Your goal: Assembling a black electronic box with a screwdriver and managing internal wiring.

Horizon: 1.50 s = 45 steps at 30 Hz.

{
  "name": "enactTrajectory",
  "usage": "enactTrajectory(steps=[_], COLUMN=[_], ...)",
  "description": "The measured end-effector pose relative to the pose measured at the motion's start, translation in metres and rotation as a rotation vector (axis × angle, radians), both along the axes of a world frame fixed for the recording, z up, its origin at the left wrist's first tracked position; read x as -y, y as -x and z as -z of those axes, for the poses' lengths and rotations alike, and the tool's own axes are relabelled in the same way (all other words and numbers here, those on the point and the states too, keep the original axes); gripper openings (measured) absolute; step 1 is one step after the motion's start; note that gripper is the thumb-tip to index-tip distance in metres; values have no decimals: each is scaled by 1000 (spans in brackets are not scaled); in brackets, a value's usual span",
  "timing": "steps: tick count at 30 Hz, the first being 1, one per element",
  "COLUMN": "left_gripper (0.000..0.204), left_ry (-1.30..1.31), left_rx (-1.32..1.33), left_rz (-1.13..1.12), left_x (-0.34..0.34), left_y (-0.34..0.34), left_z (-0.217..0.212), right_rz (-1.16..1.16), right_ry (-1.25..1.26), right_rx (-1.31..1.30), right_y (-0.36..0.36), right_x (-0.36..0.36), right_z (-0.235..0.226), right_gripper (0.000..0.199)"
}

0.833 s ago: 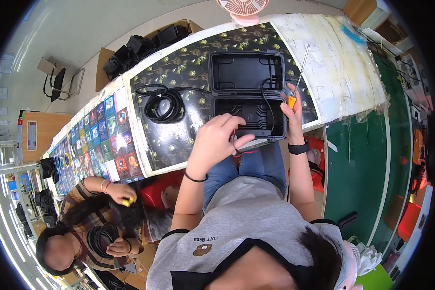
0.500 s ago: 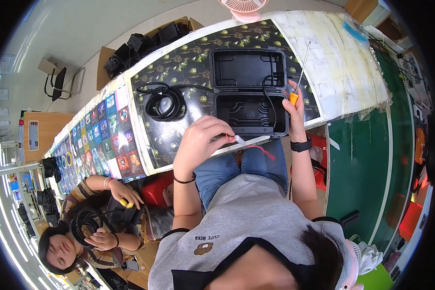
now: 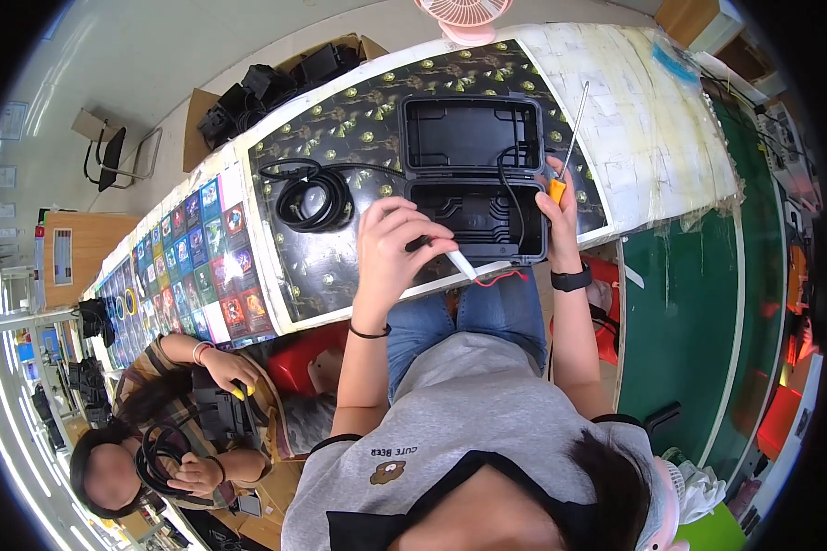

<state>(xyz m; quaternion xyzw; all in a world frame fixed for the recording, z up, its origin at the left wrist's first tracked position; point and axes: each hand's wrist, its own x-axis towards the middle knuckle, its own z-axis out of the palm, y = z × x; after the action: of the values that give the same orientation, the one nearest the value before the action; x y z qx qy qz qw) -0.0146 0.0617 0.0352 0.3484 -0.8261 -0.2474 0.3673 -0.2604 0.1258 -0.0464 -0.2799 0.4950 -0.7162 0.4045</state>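
Black hinged plastic case lies open on the bench, a thin black cable looping inside. Just left of the case's near corner, the left hand has its grip pinched on a white rod; against its right side, the right hand grasps an orange-handled screwdriver. Beyond the case, leftward, a cardboard box holds black devices.

So the black rectangular hinged case looks like matt moulded plastic, ribbed inside. The long orange-handled screwdriver has a smooth plastic grip and a shiny bare metal shank. That slim white stick-like piece seems to be smooth plastic too, tbh. The coiled black round cable has a smooth, rubbery jacket with a slight sheen. The black gold-patterned tabletop sheet is super glossy, while the yellowed white table covering looks wrinkled and rough.
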Motion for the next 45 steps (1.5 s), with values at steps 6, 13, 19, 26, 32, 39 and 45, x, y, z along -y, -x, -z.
enactTrajectory(steps=[6, 13, 19, 26, 32, 39, 45], left_gripper=[26, 28, 25, 17, 18, 13, 27], left_ry=[79, 153, 1, 455, 244, 54, -28], left_rx=[135, 109, -261, 309, 414, 402, 291], left_rz=[69, 120, -242, -219, -39, 226, -71], left_x=[14, 17, 9, 3, 4, 13, 11], left_y=[-18, -25, -18, -2, 26, 40, 42], left_z=[1, 6, 11, -22, -19, -14, -7], right_rz=[-16, -33, -17, -34, -31, -20, -15], right_ry=[-1, 6, 17, 17, 14, 31, 8], right_rx=[8, 20, 10, 51, 44, 31, 14], right_y=[0, 0, -1, 0, -1, 0, -2], right_x=[1, 0, 1, 1, 2, 2, 2], right_z=[-1, -1, 0, -1, 1, 3, -4], right_gripper=[70, 68, 65, 63, 62, 61, 60])
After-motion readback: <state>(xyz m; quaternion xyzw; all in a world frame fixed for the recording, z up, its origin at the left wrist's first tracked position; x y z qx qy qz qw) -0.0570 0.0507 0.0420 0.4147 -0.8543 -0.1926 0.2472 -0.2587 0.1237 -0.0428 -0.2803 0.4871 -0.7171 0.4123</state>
